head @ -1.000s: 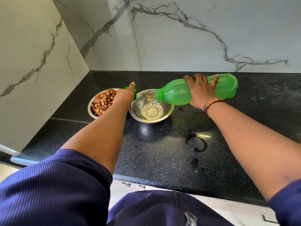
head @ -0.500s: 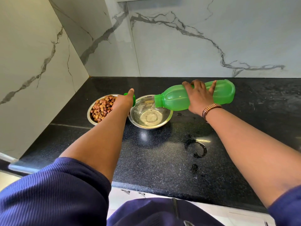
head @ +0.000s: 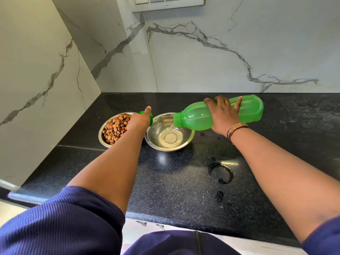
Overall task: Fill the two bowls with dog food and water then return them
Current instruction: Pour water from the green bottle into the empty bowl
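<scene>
Two steel bowls sit side by side on the black countertop (head: 184,181), close to the corner of the marble walls. One bowl of dog food (head: 115,129) is on the left, heaped with brown kibble; the water bowl (head: 170,135) just to its right holds a shallow pool. Her right hand (head: 223,115) is wrapped over the top of a green bottle (head: 219,113), fingers curled round its body, tipping it nearly flat so a thin stream of water falls from its mouth into the water bowl. Her left hand (head: 139,120) hovers between the two bowls with its fingers closed on the green cap (head: 147,116), mostly hidden behind it. Some wet marks (head: 221,173) shine on the counter nearer to her, and a switch plate (head: 167,3) is on the wall above.
</scene>
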